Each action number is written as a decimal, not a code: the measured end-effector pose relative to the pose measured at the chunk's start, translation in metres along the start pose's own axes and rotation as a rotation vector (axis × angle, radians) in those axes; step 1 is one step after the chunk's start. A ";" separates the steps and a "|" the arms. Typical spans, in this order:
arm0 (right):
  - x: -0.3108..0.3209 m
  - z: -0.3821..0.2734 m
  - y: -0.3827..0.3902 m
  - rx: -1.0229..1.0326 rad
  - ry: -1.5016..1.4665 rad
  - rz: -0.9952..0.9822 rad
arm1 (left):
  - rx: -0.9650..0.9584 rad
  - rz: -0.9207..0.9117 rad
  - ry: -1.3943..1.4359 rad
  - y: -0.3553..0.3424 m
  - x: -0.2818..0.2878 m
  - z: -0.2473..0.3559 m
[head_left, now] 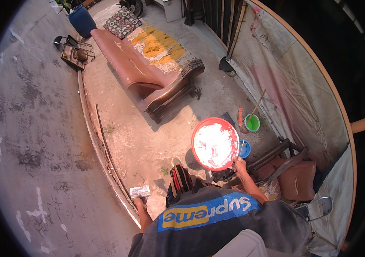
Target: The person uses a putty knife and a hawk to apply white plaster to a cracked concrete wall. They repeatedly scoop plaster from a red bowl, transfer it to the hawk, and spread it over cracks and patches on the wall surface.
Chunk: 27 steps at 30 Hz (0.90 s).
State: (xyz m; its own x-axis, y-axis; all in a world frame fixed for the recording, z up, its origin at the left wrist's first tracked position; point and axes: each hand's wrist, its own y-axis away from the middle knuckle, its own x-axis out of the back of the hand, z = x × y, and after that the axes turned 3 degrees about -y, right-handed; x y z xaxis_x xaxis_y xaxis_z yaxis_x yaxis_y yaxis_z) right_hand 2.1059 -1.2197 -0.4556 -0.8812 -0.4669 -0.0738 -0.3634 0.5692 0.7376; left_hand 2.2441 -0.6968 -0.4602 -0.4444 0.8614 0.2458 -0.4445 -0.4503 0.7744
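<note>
My left hand [138, 202], low beside the grey wall, is closed on a flat rectangular plastering trowel [140, 191] smeared with white. The trowel is close to the foot of the wall; I cannot tell whether it touches anything. My right hand [239, 166] grips the near right rim of a round red basin [194, 150]. Inside the basin lies a bright white mass [213, 144], too glaring to show its texture. Just right of the basin, partly hidden by it, is a small blue bucket [245, 148].
A green bucket [253, 123] with a stick stands beyond the blue one, next to an orange-handled tool [240, 116]. A worn brown sofa [120, 60] stands ahead. A brown padded chair [296, 180] lies at right by the sheeting [293, 73]. The cracked grey wall [41, 141] runs along the left.
</note>
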 end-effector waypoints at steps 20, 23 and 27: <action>-0.145 -0.205 -0.205 0.035 -0.365 0.421 | -0.490 -1.003 -0.362 0.033 -0.625 0.437; -0.175 -0.277 -0.249 0.015 -0.362 0.470 | -0.270 -0.956 -0.295 0.007 -0.670 0.397; -0.176 -0.358 -0.362 0.018 -0.183 0.405 | 0.084 -0.616 -0.013 -0.063 -0.716 0.330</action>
State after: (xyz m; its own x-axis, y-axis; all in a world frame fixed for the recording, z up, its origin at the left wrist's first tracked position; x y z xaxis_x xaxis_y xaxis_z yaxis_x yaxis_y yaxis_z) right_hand 2.5005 -1.5860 -0.4693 -0.9920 -0.0768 0.0999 0.0187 0.6942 0.7195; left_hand 2.8477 -1.2077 -0.4927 -0.1164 0.9601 -0.2542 -0.5538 0.1497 0.8191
